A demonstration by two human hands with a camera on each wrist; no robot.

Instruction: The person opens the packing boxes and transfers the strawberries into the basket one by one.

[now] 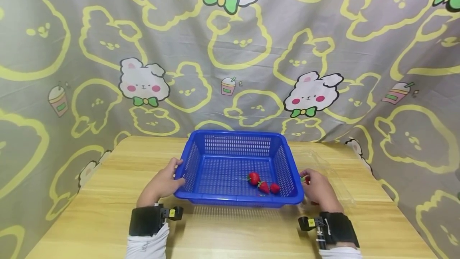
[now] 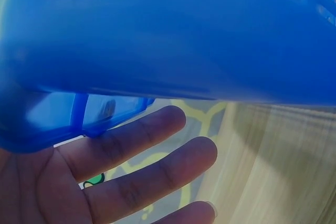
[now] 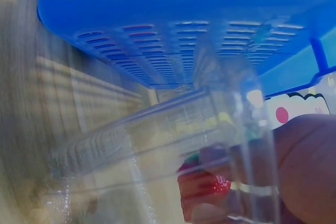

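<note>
Below the middle of the head view stands a blue plastic basket [image 1: 230, 200] with slotted walls. Three red strawberries lie in its front right part, the largest strawberry [image 1: 253, 178] furthest left. My left hand [image 1: 166, 180] touches the basket's left rim, thumb at the edge; in the left wrist view its other fingers [image 2: 152, 177] extend loosely outside the wall. Just right of the basket, my right hand [image 1: 318, 187] pinches a strawberry [image 3: 202, 187], seen through the wall of a clear plastic box [image 3: 131, 145]. Part of that hand is hidden behind the clear plastic.
The clear box [image 1: 336, 179] extends behind and right of my right hand on the wooden table [image 1: 108, 195]. A grey curtain [image 1: 201, 43] with cartoon animals hangs behind the table and along both sides.
</note>
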